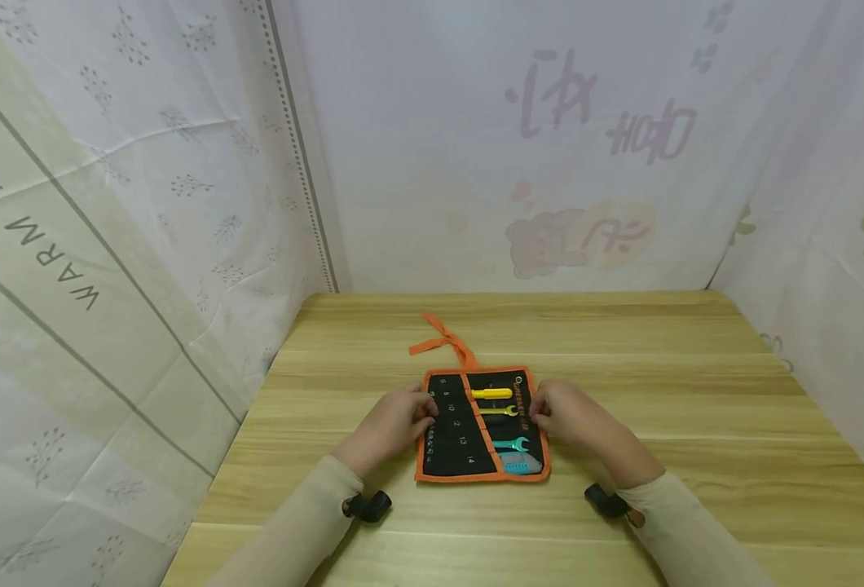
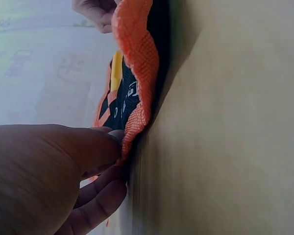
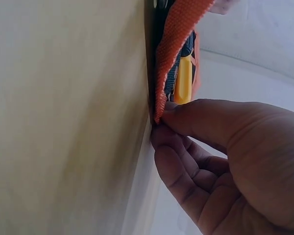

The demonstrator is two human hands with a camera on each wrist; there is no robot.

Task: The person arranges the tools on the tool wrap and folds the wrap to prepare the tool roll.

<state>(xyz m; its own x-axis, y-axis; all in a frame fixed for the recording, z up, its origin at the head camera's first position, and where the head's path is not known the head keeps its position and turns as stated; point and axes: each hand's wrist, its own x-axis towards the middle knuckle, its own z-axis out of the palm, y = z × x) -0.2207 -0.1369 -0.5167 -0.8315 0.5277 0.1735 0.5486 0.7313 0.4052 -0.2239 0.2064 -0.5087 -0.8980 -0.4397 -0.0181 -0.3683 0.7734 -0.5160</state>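
A black tool pouch (image 1: 450, 444) with orange trim lies unrolled on the table. Its pockets hold a yellow-handled tool (image 1: 492, 394), a yellow wrench (image 1: 501, 411), a teal wrench (image 1: 516, 444) and a light-blue tool (image 1: 522, 465) at the near end. My left hand (image 1: 395, 420) pinches the pouch's left edge between thumb and fingers; the left wrist view shows the orange trim (image 2: 137, 54) in that pinch. On the opposite side my right hand (image 1: 567, 414) pinches the right edge, and the right wrist view shows the trim (image 3: 174, 46) between thumb and forefinger.
Orange tie straps (image 1: 447, 338) trail from the pouch's far edge. The wooden table (image 1: 659, 342) meets a patterned cloth (image 1: 417, 163) at the back, with more cloth hanging on both sides. A small black camera (image 1: 376, 506) sits on each wrist.
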